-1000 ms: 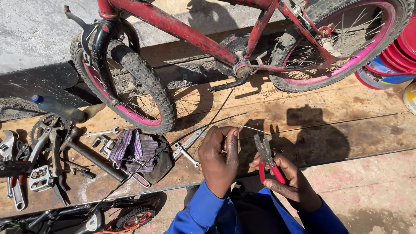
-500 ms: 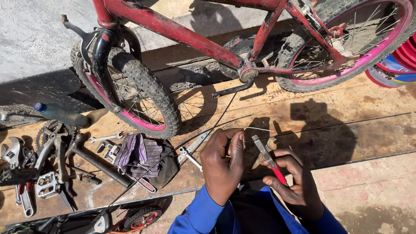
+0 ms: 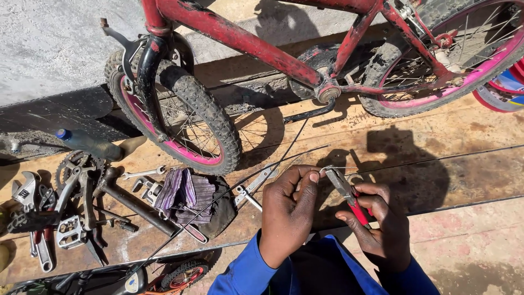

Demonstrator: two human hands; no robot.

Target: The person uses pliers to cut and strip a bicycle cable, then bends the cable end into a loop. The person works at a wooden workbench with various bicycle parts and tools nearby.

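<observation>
Head view, looking down. My left hand (image 3: 289,213) is closed, thumb and fingertips pinching the thin bare steel cable (image 3: 284,150) near its end. My right hand (image 3: 376,224) is wrapped shut around the red-handled steel pliers (image 3: 346,194); their jaws meet the cable right at the left fingertips. The cable runs from the pinch up toward the crank of the worn red-framed bicycle with pink rims (image 3: 245,41), which stands on the weathered wooden plank floor (image 3: 469,131).

Left of the hands, well apart: a crumpled purple striped cloth (image 3: 185,194), a small chrome open-ended spanner (image 3: 143,173), a greasy black chainring with crank arm (image 3: 76,169) and a grey metal pedal (image 3: 70,232), all lying on the planks.
</observation>
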